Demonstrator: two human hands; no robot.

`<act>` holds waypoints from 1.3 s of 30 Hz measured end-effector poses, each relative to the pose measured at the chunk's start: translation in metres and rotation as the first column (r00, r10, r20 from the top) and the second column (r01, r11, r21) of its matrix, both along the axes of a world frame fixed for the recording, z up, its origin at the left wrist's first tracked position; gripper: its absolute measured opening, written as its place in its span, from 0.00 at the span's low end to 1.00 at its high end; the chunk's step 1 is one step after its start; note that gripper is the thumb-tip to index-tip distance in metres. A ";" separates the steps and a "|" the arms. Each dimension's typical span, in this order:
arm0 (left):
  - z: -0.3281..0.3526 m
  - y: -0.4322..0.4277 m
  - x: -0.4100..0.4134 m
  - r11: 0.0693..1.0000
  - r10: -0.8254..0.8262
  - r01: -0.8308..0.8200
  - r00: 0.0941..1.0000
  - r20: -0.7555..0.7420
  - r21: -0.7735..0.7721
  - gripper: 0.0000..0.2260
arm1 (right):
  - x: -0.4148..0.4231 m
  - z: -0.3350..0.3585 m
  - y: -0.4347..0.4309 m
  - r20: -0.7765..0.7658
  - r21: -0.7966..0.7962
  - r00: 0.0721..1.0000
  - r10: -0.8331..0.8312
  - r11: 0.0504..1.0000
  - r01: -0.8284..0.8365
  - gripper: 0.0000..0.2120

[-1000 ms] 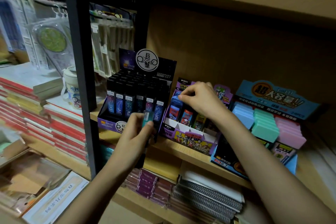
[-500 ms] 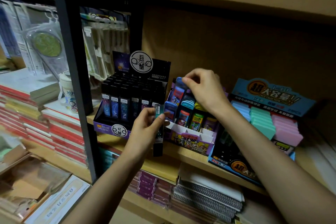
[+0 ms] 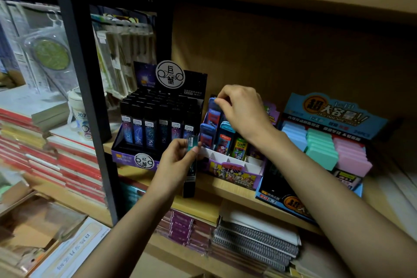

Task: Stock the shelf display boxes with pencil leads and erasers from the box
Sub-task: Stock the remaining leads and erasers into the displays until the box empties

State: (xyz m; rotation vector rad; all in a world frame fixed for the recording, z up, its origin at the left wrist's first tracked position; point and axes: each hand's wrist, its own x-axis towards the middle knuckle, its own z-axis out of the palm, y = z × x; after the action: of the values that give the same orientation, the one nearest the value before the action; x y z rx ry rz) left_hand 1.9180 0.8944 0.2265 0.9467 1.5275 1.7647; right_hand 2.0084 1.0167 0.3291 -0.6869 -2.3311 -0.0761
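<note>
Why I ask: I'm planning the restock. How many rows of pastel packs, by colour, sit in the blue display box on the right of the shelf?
Light blue rows: 1
Mint green rows: 1
Pink rows: 1
Total: 3

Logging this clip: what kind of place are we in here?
Most likely a stationery shop, at its sales shelving. A branded display box of pencil-lead cases shares the shelf with a tray of pastel erasers, packaged goods hang to the left, and spiral notebooks are stacked below.
</note>
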 end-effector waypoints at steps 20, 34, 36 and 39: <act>0.004 -0.004 0.003 0.993 -0.021 -0.001 0.984 -0.178 -0.122 0.05 | 0.003 -0.008 -0.003 0.002 -0.137 0.996 0.088 0.987 -0.087 0.09; 0.002 -0.002 -0.002 0.995 -0.072 0.064 0.993 -0.096 -0.081 0.03 | -0.003 -0.026 -0.003 0.169 0.030 0.985 -0.023 0.999 0.018 0.09; 0.003 -0.003 -0.003 0.995 -0.083 0.080 0.995 -0.046 -0.061 0.02 | 0.001 -0.030 0.000 0.204 0.097 0.978 -0.039 0.995 0.019 0.11; 0.004 -0.005 -0.004 0.996 -0.084 0.084 0.996 0.000 -0.043 0.03 | 0.007 -0.032 0.002 0.229 0.076 0.973 -0.026 0.997 0.008 0.15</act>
State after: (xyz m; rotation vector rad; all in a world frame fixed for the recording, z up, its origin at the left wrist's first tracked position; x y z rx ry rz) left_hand 1.9137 0.8892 0.2305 0.9776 1.4988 1.6665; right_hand 2.0151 1.0188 0.2966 -0.6922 -2.5286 -0.2616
